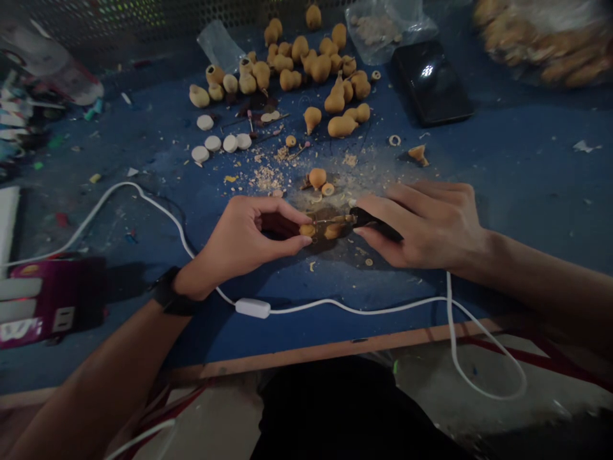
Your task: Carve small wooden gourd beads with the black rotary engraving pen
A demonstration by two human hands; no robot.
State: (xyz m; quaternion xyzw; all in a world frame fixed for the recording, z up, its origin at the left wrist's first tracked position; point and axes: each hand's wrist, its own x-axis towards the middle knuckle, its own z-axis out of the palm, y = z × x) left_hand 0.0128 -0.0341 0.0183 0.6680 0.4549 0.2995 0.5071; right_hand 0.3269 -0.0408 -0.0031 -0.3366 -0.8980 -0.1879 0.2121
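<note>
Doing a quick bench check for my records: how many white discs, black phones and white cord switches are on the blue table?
White discs: 5
Black phones: 1
White cord switches: 1
Total: 7

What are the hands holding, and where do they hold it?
The left hand pinches a small gourd at its end with the fingers. The right hand grips a black rotary tool by its body.

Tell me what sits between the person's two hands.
The head view shows a small tan gourd and the thin metal bit of a dark handheld tool.
</note>
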